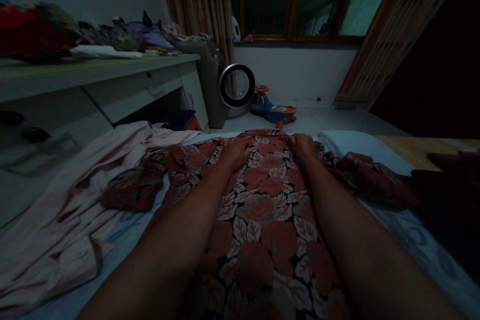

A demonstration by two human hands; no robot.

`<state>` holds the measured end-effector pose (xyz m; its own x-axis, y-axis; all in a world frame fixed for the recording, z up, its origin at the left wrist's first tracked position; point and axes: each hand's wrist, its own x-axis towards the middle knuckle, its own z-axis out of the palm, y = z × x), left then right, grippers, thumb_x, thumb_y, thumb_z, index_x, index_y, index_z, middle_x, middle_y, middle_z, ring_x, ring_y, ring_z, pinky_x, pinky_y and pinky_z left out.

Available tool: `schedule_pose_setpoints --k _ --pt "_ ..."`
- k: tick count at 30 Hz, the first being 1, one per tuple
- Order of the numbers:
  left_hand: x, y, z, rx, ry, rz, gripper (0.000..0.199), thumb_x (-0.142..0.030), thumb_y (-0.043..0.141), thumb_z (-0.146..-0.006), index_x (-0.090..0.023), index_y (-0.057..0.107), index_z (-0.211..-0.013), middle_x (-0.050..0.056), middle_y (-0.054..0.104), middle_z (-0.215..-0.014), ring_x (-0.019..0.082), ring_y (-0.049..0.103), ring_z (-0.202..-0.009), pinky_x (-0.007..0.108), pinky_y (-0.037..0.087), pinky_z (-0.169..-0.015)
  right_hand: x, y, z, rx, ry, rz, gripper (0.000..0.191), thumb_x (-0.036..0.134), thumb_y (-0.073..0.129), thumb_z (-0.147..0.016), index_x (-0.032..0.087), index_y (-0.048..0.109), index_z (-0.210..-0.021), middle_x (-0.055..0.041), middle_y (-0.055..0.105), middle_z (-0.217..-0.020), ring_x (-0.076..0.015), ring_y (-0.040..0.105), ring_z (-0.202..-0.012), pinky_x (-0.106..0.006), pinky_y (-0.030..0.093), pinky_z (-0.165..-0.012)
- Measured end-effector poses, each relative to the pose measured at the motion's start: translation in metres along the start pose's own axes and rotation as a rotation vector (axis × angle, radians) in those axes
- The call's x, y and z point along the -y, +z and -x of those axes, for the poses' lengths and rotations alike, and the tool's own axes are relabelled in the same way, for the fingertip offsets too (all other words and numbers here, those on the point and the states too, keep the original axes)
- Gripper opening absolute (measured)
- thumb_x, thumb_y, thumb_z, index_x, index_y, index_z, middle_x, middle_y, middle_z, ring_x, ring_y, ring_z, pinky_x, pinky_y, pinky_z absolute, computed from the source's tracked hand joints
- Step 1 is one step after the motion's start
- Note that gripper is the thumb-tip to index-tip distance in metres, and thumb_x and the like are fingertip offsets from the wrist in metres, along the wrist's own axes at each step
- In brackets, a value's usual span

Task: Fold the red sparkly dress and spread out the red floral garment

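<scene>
A long-sleeved garment (262, 210) with red roses and pale leaves on black lies spread out on the light blue bed cover (405, 235). Its neck end points away from me and its sleeves lie out to both sides; whether it is a dress or a top, I cannot tell. Near the neck, on the left, my left hand (236, 153) is closed on the cloth. Across from it, my right hand (303, 147) grips the right shoulder area with curled fingers. The fingertips of both hands are partly hidden.
A pale pink garment (71, 210) lies crumpled on the left. Beyond stand a cluttered desk (150, 67), a front-loading washer with its round door (237, 86) swung open, and a blue and orange ride-on toy (272, 108). Dark cloth (446, 200) lies on the right.
</scene>
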<state>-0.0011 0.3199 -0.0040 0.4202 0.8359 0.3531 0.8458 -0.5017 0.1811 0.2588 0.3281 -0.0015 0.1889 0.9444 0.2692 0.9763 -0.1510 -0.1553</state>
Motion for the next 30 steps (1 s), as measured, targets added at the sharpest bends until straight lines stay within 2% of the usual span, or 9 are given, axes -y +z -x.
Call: schedule_pose_setpoints --k 6,9,13,19,23,26,30 --pt "0.000 0.002 0.003 0.035 -0.006 0.003 0.044 -0.029 0.054 -0.090 -0.028 0.057 -0.134 0.006 0.063 -0.134 0.027 0.054 -0.125 0.045 0.038 -0.109 0.000 0.003 -0.004 -0.004 0.036 0.006 0.033 0.030 0.051 -0.091 0.024 0.076 -0.111 -0.0120 0.070 -0.112 -0.0232 0.061 -0.103 -0.030 0.042 -0.085" --pt "0.001 0.003 0.003 0.037 -0.006 0.005 0.046 -0.029 0.052 -0.091 -0.028 0.056 -0.136 0.007 0.062 -0.136 0.027 0.055 -0.125 0.045 0.039 -0.108 0.000 0.004 -0.006 -0.013 0.056 -0.068 0.033 0.026 0.053 -0.086 0.022 0.076 -0.110 -0.0116 0.069 -0.112 -0.0235 0.061 -0.102 -0.029 0.043 -0.084" --pt "0.000 0.004 0.004 0.047 -0.018 0.009 0.048 -0.028 0.050 -0.091 -0.029 0.053 -0.140 0.006 0.059 -0.139 0.028 0.053 -0.127 0.047 0.038 -0.109 0.001 0.005 -0.007 -0.009 0.057 -0.152 0.035 0.031 0.050 -0.089 0.019 0.076 -0.109 -0.0113 0.071 -0.105 -0.0235 0.061 -0.099 -0.029 0.042 -0.085" --pt "-0.001 0.002 0.005 0.062 0.004 0.027 0.050 -0.026 0.048 -0.091 -0.027 0.051 -0.141 0.005 0.058 -0.141 0.026 0.052 -0.129 0.045 0.039 -0.109 0.005 0.002 -0.004 -0.145 0.135 -0.156 0.029 0.021 0.053 -0.085 0.022 0.075 -0.103 -0.0132 0.060 -0.117 -0.0269 0.055 -0.110 -0.031 0.042 -0.088" --pt "0.000 0.002 0.005 0.073 0.000 0.048 0.052 -0.026 0.049 -0.090 -0.028 0.050 -0.142 0.004 0.056 -0.144 0.026 0.051 -0.131 0.043 0.038 -0.110 0.008 -0.001 -0.002 -0.199 0.187 -0.211 0.031 0.017 0.048 -0.085 0.019 0.071 -0.106 -0.0127 0.063 -0.113 -0.0251 0.058 -0.103 -0.031 0.042 -0.086" --pt "0.005 0.002 0.005 0.097 -0.041 0.054 0.049 -0.031 0.050 -0.092 -0.026 0.051 -0.141 0.006 0.054 -0.146 0.027 0.050 -0.132 0.044 0.036 -0.112 0.007 0.000 -0.002 -0.149 0.213 -0.226 0.032 0.016 0.047 -0.084 0.018 0.069 -0.108 -0.0118 0.068 -0.109 -0.0244 0.060 -0.100 -0.030 0.042 -0.085" --pt "0.019 0.003 0.003 0.112 -0.130 0.039 0.047 -0.044 0.040 -0.097 -0.023 0.054 -0.137 0.009 0.055 -0.145 0.029 0.049 -0.133 0.051 0.032 -0.114 0.003 0.005 -0.003 -0.051 0.197 -0.169 0.034 0.020 0.047 -0.087 0.018 0.070 -0.113 -0.0115 0.072 -0.111 -0.0242 0.063 -0.103 -0.030 0.042 -0.087"
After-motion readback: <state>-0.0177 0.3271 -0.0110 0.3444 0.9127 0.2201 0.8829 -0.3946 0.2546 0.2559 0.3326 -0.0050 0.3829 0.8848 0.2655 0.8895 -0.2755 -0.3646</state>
